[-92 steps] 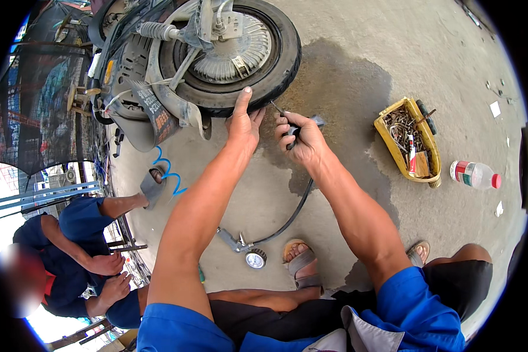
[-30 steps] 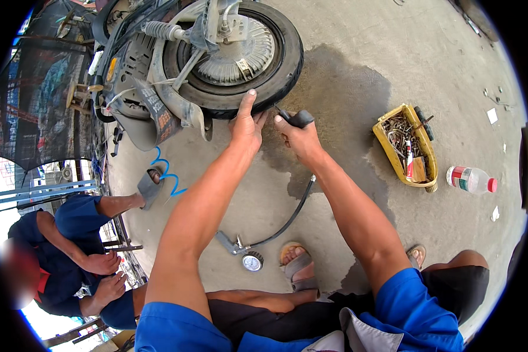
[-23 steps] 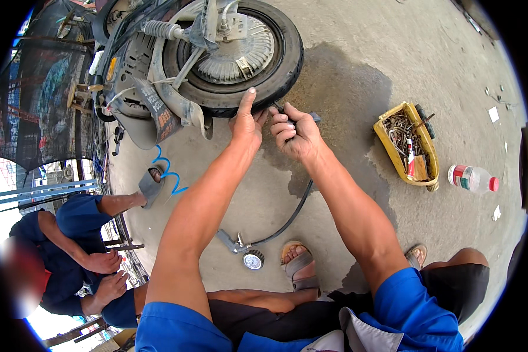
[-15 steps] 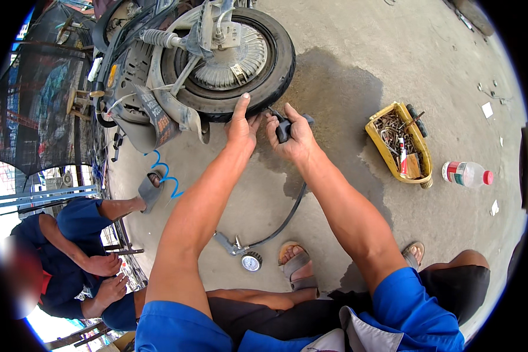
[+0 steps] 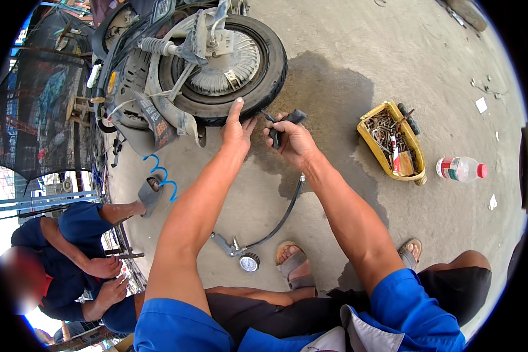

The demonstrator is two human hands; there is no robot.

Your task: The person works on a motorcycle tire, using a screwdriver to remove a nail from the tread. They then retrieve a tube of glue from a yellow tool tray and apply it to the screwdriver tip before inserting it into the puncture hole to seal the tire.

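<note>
A scooter's wheel lies near the top, its black tire [image 5: 270,88] round a dusty ribbed metal hub [image 5: 232,61]. My left hand [image 5: 237,129] grips the tire's near edge, thumb on the sidewall and fingers against the tread. Just right of it, my right hand [image 5: 291,139] is closed round the black handle of a T-handled tire plug tool [image 5: 293,117]. Its thin shaft points up-left to the tread; whether the tip is inside the rubber is too small to tell.
A gauged tire inflator [image 5: 249,262] with a black hose lies by my foot. A yellow cut-open container [image 5: 387,170] of small metal parts and a bottle [image 5: 460,169] stand right. Another person [image 5: 82,258] sits left, near a blue coiled hose [image 5: 165,176]. A wet patch darkens the concrete.
My right hand has shifted its grip and turned the T-handle, so more of the handle shows above the fingers. My left hand stays on the tire. The whole view has shifted slightly.
</note>
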